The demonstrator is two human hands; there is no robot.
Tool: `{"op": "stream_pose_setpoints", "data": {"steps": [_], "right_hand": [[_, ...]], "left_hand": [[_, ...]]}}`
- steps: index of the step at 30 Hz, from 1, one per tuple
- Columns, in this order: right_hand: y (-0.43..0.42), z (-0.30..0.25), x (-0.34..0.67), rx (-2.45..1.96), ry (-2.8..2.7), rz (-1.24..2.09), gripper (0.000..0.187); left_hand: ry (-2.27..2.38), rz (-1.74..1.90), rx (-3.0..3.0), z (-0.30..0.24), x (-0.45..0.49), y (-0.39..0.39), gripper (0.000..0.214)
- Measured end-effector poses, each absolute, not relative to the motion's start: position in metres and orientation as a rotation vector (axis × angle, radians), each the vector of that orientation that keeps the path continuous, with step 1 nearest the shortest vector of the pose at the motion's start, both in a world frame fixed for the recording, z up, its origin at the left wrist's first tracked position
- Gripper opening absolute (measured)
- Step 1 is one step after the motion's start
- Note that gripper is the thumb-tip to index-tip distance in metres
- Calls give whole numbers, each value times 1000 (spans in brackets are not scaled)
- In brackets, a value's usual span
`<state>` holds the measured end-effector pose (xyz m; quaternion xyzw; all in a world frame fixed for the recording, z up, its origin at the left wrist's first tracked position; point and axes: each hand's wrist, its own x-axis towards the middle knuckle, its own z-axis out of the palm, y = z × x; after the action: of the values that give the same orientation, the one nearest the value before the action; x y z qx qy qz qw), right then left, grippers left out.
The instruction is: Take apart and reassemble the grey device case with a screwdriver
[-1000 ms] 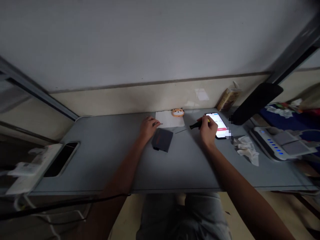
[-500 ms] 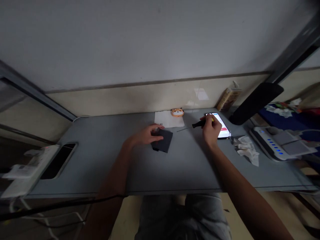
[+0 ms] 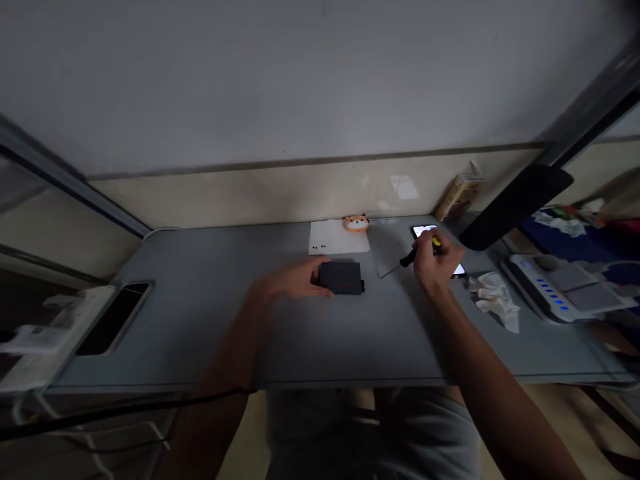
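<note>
Pinching a squared, dark box (image 3: 343,277) by its left end on the smooth grey table (image 3: 200,287), the left hand (image 3: 295,277) sits before white paper (image 3: 333,233) dotted with tiny dark pieces (image 3: 323,246); the right hand (image 3: 437,260) has its grip curled round a slim-shafted screwdriver (image 3: 407,259), tip near the box.

Room's looking pretty dim and grey, ngl. The phone screen (image 3: 421,230) is glowing brightest, blue LEDs (image 3: 549,294) are shining on the white device (image 3: 532,279), and a pale glare patch (image 3: 404,187) is showing on the lower wall (image 3: 250,203). Soft shadow is pooling beside the right forearm (image 3: 483,357). The left hand (image 3: 299,278) is looking blurry, and the edges are stretching out.
</note>
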<state>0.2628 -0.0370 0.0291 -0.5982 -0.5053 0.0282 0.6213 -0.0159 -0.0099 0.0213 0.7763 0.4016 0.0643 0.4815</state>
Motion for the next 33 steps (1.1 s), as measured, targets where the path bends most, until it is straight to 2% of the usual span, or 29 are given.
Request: {"op": "stream_pose_setpoints", "data": {"steps": [3, 8, 15, 19, 24, 28, 33], "right_hand": [[-45, 30, 256, -1349, -1361, 50, 41], [-52, 26, 241, -1226, -1521, 16, 42], [-56, 25, 244, -1199, -1289, -157, 46], [-59, 17, 227, -1063, -1459, -111, 38], [-58, 9, 212, -848, -1675, -49, 22], [-55, 15, 221, -936, -1657, -52, 25], [-51, 25, 239, -1106, -1552, -21, 34]], "left_hand": [[1049, 146, 1964, 20, -20, -9, 69], [1210, 261, 2276, 15, 0, -14, 67], [1192, 341, 2355, 6, 15, -13, 62], [1216, 362, 2401, 3, 21, -15, 67], [1196, 336, 2390, 1, 15, -12, 86], [1158, 314, 2337, 5, 6, -9, 96], [1190, 263, 2276, 12, -4, -8, 91]]}}
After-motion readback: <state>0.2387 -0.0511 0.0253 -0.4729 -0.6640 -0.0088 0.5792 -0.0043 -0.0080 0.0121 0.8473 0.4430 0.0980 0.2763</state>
